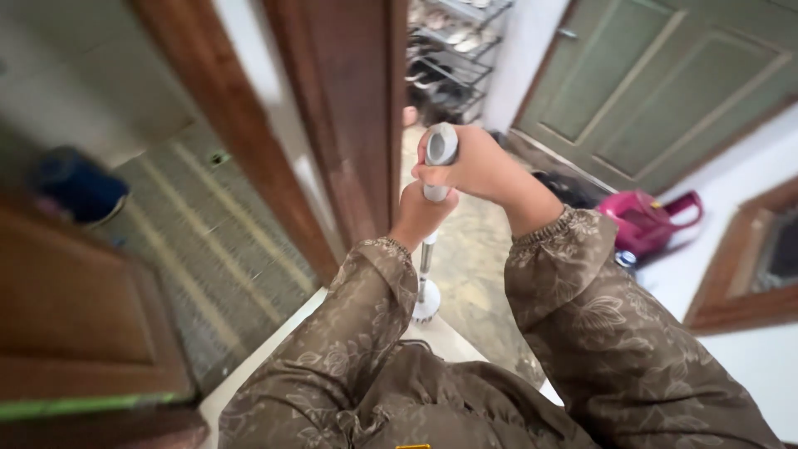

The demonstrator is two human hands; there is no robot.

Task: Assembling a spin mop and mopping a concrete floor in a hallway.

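Two hands, left hand (420,212); right hand (470,166); one mop handle (439,154).

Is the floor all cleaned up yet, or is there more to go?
Nothing looks finished from here. In hand: the right hand and left hand both grip the grey pole, its white base on the speckled floor. Left: I can't tell clean from uncleaned floor.
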